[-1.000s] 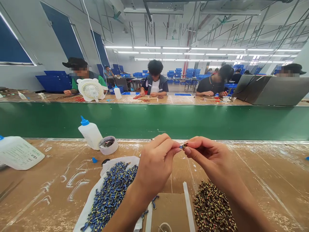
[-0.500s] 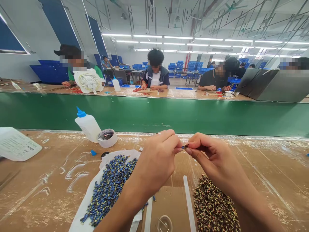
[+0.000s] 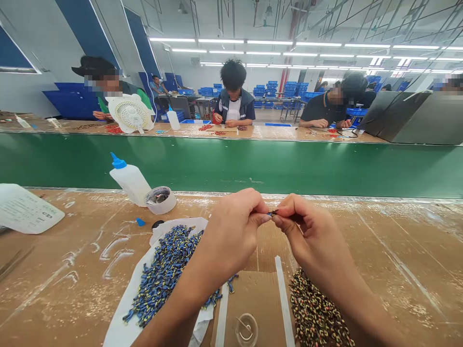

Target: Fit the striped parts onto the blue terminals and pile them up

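Note:
My left hand (image 3: 238,219) and my right hand (image 3: 307,226) meet above the bench, fingertips pinched together. Between them is a small blue piece (image 3: 270,213) with a dark piece (image 3: 275,211) against it at the right; fingers cover most of both. My left hand grips the blue end, my right the dark end. Below my left arm a pile of small blue-and-yellow pieces (image 3: 162,270) lies on white paper (image 3: 125,301). Under my right forearm spreads a pile of dark brown pieces with yellow and red marks (image 3: 314,313).
A small clear cup (image 3: 247,332) with a thin stick stands between white tape strips (image 3: 284,299). Behind the blue pile are a blue-capped squeeze bottle (image 3: 130,183), a tape roll (image 3: 161,202) and a white jug (image 3: 27,209). Beyond a green divider (image 3: 202,164), several people work near a fan (image 3: 130,113).
My hands have shifted slightly left and stay pinched together on the small pieces. The view has tilted down a little, and the cup shows more fully.

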A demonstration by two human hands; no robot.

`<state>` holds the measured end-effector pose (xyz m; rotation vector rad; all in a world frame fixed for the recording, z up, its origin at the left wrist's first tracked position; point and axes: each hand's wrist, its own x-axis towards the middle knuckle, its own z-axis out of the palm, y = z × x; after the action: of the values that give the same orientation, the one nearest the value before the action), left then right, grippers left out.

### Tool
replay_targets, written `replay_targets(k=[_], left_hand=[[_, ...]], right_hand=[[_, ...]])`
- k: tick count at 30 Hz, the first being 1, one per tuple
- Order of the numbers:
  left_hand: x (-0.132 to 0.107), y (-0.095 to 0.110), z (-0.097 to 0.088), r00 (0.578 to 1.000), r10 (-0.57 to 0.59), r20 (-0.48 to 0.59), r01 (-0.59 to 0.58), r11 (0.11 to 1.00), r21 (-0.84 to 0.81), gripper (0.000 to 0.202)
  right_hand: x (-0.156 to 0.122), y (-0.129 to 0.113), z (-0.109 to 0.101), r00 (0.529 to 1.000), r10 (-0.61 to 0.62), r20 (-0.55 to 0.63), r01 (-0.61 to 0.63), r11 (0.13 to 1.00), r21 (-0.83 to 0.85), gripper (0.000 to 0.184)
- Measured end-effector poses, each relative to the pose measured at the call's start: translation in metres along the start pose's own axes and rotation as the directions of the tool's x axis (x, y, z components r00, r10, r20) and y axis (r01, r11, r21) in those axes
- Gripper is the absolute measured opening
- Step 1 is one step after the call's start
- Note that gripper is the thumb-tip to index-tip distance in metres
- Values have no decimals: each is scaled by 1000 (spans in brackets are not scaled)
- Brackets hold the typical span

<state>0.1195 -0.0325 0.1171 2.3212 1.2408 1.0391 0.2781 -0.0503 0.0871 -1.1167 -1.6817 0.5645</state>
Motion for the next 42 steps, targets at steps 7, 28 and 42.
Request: replay_targets(k=[7,28,42], left_hand=[[3,-2,-8,996,16,91,-3,989,-149,12],[1,-3,-3,986,164,31,-160,982,-95,21],[0,-5,1,984,173,-37,-176,980,-96,23]], right_hand=[[6,-3,-19,996,38,83,-43,997,70,11],[11,3,-22,983,158,90,-181,900,398,14],[4,11,-7,996,-69,62,42,932,359,13]])
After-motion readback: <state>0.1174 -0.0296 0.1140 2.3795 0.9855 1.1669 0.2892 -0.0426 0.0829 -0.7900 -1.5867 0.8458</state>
